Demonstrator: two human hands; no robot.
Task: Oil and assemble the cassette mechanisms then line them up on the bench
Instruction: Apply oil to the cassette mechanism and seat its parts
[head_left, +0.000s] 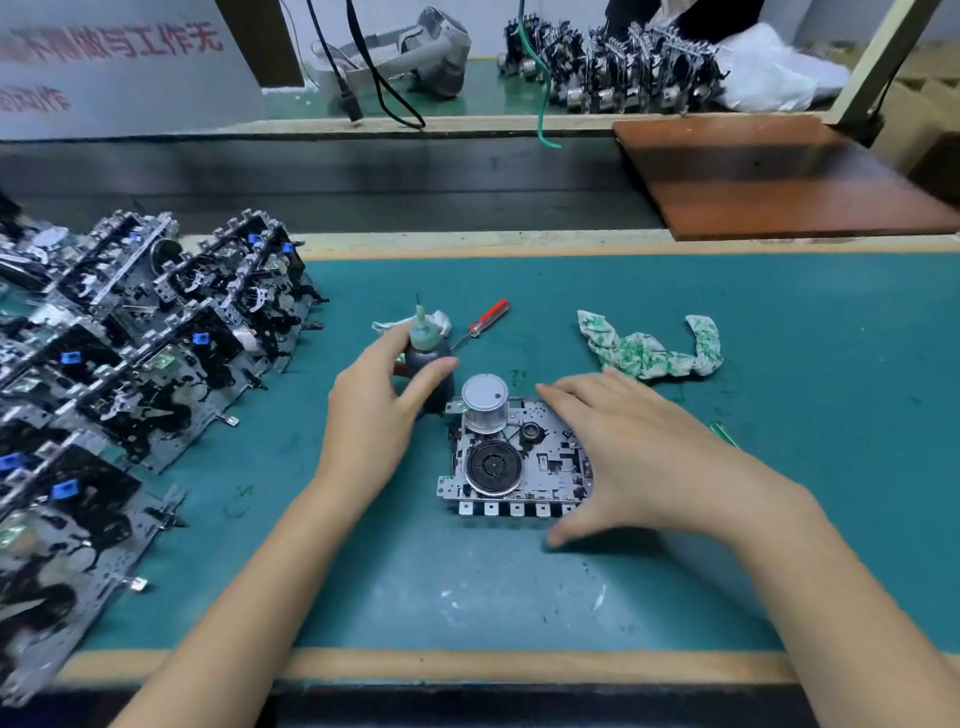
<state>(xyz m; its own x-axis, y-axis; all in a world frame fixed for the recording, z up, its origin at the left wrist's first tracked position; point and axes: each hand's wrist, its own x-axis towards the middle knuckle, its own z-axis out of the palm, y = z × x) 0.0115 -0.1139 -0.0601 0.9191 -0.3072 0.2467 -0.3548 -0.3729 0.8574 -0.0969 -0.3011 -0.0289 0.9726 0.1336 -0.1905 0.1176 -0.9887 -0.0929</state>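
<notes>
Cassette mechanism (519, 462): flat on the green mat (779, 322), mid-bench, long axis left to right, tabbed edge toward the near side; silver plate, black flywheel, grey motor can.
Right hand (639, 457): fingers spread, over the mechanism's right end.
Left hand (379, 410): curled round the upright oil bottle (427, 364), nozzle up.
Room: bare mat near and right; finished mechanisms (135, 364) crowded left.
Behind: red screwdriver (483, 322), rag (654, 348).

the near strip of the table (467, 597) lies open between the two forearms, and the green mat to the far right is bare past the crumpled rag (652, 348). the left side is blocked by leaning rows of cassette mechanisms (156, 332). at the middle stand the oil bottle (423, 358), a red screwdriver (480, 322) just behind it, and one flat mechanism (514, 462).
</notes>
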